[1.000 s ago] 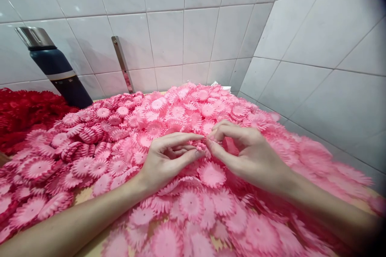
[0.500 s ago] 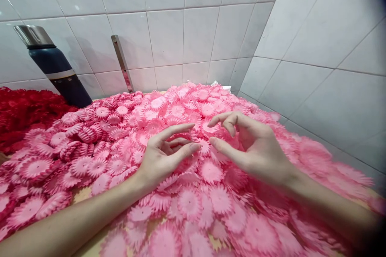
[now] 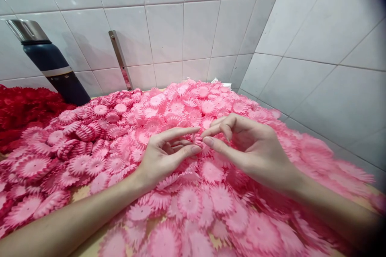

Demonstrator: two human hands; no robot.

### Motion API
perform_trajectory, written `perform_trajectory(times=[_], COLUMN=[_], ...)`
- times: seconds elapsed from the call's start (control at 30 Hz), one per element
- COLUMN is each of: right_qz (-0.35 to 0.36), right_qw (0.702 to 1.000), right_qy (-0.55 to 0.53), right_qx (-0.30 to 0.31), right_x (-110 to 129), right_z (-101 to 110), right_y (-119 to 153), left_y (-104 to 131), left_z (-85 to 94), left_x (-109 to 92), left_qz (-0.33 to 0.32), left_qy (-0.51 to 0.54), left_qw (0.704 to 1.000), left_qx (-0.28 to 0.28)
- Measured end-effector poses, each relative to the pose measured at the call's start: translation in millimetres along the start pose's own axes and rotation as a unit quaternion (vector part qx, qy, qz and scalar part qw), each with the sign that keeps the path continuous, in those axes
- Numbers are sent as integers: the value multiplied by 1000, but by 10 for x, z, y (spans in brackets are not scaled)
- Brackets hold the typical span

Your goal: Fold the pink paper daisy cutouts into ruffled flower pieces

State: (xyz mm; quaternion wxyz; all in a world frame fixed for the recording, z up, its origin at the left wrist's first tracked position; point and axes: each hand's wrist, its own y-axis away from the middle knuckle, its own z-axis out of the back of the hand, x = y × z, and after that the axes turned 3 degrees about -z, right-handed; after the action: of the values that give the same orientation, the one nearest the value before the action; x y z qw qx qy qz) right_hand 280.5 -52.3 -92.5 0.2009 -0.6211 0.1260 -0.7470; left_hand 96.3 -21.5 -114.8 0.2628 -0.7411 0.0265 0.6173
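Observation:
Over a broad heap of pink scalloped paper-like discs (image 3: 189,202), my two hands face each other. My left hand (image 3: 165,148) has its thumb and index finger apart, and nothing clear shows between them. Close by on the right, my right hand (image 3: 250,140) brings its thumb and index fingertips nearly together by the left fingertips. Anything in that pinch is too small to make out. Many discs have a small dark centre hole and darker pink edges; those on the left are partly stacked.
A dark blue bottle (image 3: 57,64) with a steel cap leans at the left, beside a deep red pile (image 3: 24,108). A metal strip (image 3: 120,60) stands against the tiled wall (image 3: 164,28). Another tiled wall (image 3: 325,32) rises on the right. Yellowish table surface (image 3: 80,194) shows between discs.
My right hand's fingertips have moved left and closer together, near my left fingertips. My left index finger has stretched slightly to the right. The view has shifted a little.

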Motion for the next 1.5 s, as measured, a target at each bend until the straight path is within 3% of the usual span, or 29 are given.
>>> perform_trajectory(times=[1.5], right_qz=[0], right_qw=[999], right_qy=[-20], right_qx=[38], right_x=[17], right_z=[5], right_y=[6], left_y=[14], left_z=[-7], left_x=[-19], left_qz=[-2], left_qy=[-21], left_qw=[1000], left_qx=[2])
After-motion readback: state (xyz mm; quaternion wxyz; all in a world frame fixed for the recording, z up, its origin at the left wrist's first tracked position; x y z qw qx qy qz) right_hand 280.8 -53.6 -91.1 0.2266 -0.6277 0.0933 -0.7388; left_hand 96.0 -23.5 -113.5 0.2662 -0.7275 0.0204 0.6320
